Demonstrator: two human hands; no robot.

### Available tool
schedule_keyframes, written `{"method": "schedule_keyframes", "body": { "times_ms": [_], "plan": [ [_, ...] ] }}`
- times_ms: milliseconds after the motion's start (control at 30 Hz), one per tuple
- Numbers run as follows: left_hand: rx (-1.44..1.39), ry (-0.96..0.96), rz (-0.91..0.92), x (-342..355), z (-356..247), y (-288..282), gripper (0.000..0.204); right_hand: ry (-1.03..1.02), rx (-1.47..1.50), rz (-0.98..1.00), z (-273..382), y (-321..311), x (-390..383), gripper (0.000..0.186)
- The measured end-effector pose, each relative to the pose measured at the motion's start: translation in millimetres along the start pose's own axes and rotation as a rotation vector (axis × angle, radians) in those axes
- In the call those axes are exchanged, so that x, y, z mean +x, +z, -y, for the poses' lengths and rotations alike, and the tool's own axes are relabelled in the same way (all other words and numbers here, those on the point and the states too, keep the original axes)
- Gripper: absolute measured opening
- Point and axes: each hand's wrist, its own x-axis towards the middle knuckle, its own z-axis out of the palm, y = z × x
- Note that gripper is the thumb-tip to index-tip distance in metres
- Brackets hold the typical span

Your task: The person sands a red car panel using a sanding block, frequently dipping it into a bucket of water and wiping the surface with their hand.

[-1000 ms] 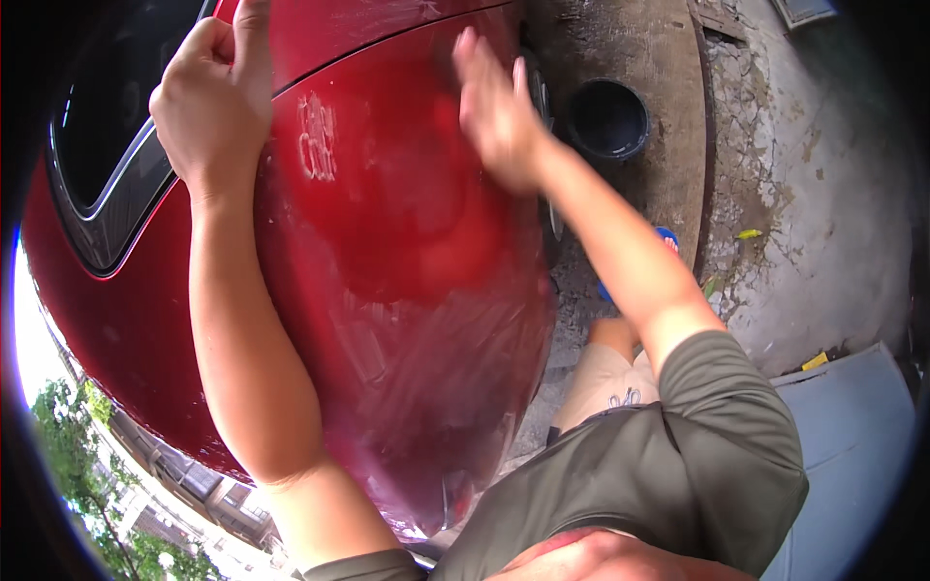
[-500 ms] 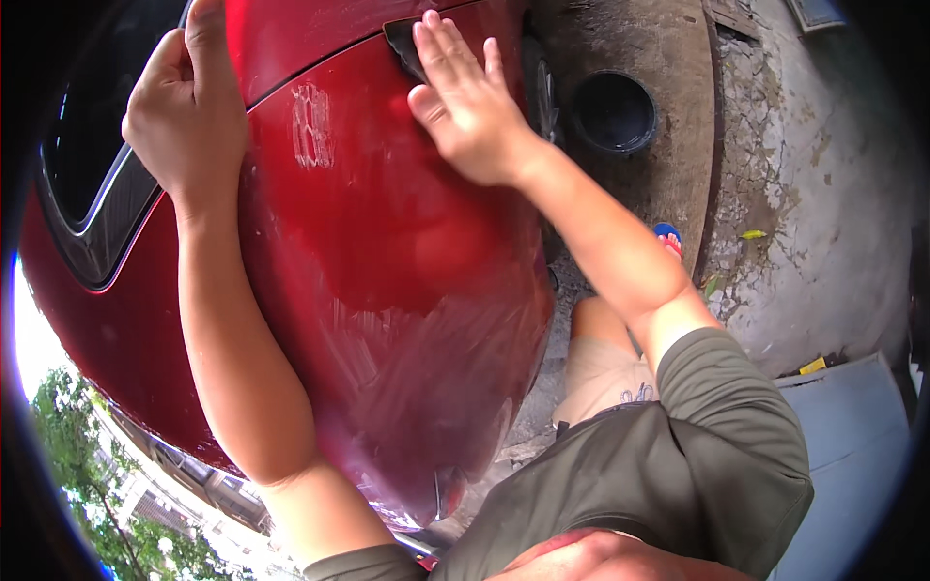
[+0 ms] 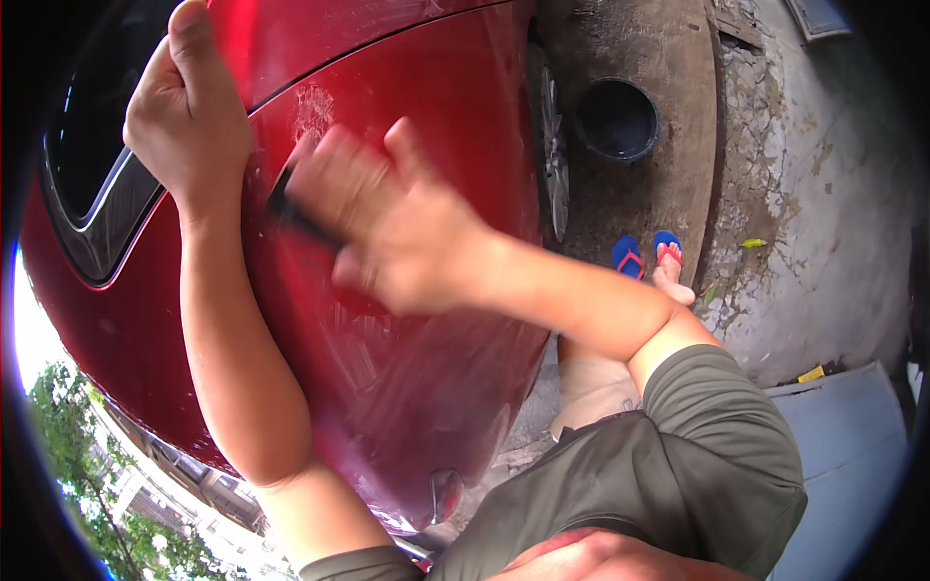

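Observation:
Under my right hand a dark flat pad or folded cloth lies against the glossy red car panel. The hand is smeared by motion, with its fingers laid over the pad and the thumb side spread apart. Upper left, my left hand is closed with the thumb uppermost, beside the rear side window and the red body. Its curled fingers are turned away, so what they hold, if anything, is hidden. Chalky pale smears mark the panel above the right hand, and a duller hazy area spreads below.
A round black bucket stands on the ground right of the car's wheel. My feet wear blue flip-flops. A cracked concrete wall runs along the right, with a grey-blue panel at lower right.
My right hand has swept the dark pad from the panel's upper right edge down and left toward the window side. The left hand has stayed in place. More of the wheel and both flip-flops now show.

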Motion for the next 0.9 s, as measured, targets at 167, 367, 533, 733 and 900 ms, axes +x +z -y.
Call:
{"method": "schedule_keyframes", "body": {
  "times_ms": [167,367,533,733,900],
  "plan": [
    [-0.023,0.036,-0.006,8,-11,8,0.074,0.655,-0.042,-0.387,-147,-10,7,0.073],
    [-0.005,0.008,-0.018,-3,4,2,0.074,0.137,-0.225,-0.086,-37,7,-8,0.076],
    [0.007,0.047,0.005,3,-4,10,0.075,0.440,-0.511,-0.243,-124,15,-16,0.072],
    [0.043,0.025,-0.001,-8,6,8,0.075,0.320,-0.205,-0.163,-47,17,-46,0.071],
    [0.056,0.029,0.018,-8,10,11,0.076,0.324,-0.418,-0.154,-79,20,-45,0.069]
  ]
}}
